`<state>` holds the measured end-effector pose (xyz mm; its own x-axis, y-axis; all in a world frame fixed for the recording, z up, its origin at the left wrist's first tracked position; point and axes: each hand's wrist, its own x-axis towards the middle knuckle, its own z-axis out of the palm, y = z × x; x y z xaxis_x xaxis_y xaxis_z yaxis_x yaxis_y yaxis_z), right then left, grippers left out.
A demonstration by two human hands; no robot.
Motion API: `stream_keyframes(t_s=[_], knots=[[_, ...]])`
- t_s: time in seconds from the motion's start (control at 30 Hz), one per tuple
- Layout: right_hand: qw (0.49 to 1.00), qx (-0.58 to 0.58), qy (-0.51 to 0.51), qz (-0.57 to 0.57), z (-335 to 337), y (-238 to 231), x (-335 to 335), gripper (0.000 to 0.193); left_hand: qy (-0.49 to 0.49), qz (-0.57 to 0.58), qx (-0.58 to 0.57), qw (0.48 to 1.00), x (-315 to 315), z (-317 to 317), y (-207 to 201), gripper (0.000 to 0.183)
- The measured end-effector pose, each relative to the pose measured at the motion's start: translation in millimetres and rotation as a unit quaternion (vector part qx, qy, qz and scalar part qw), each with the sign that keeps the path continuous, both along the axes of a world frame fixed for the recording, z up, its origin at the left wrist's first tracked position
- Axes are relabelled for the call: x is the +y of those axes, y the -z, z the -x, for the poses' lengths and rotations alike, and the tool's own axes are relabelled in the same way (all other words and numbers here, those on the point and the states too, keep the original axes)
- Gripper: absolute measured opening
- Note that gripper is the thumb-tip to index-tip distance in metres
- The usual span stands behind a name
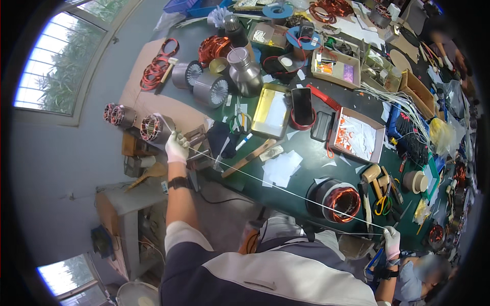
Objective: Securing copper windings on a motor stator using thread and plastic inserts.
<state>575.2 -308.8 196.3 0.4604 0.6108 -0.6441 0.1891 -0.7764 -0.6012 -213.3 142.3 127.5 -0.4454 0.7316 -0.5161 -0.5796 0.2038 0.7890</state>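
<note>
While the dark green workbench (314, 167) spreads beneath trays and tools, a stator with copper coils (343, 204) sits near its front edge, and a smaller-looking stator (157, 127) lies at the left, just beside the left hand (177, 148). That hand's fingers are curled closed, pinching a thin white cord (286, 190); the right hand (392, 240), low at the right, also has its fingers closed on it. Between them the cord runs straight, slanting across the copper-coiled stator in view.
</note>
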Motion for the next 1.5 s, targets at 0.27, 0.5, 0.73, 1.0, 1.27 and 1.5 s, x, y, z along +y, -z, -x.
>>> stream_keyframes(t_s=[0.27,0.5,0.73,1.0,1.27,1.5], knots=[[0.995,0.013,-0.013,0.096,55,-21,20,0.018,0.259,0.188,0.747,0.583,50,44,87,0.019],[0.995,-0.015,-0.004,0.094,61,-19,-6,0.019,0.435,0.148,0.806,0.374,66,22,90,0.021],[0.995,-0.039,0.035,0.090,67,-18,-13,0.015,0.362,0.157,0.783,0.481,62,12,65,0.023],[0.899,-0.334,-0.255,0.124,56,-26,-38,0.038,0.459,-0.095,0.446,0.762,11,-126,-33,0.027],[0.936,-0.038,-0.209,-0.279,210,-122,171,0.052,0.732,-0.201,0.259,0.597,-133,-376,-164,0.025],[0.927,-0.106,-0.123,-0.339,218,-100,150,0.042,0.724,-0.241,0.203,0.614,-155,-417,-175,0.026]])
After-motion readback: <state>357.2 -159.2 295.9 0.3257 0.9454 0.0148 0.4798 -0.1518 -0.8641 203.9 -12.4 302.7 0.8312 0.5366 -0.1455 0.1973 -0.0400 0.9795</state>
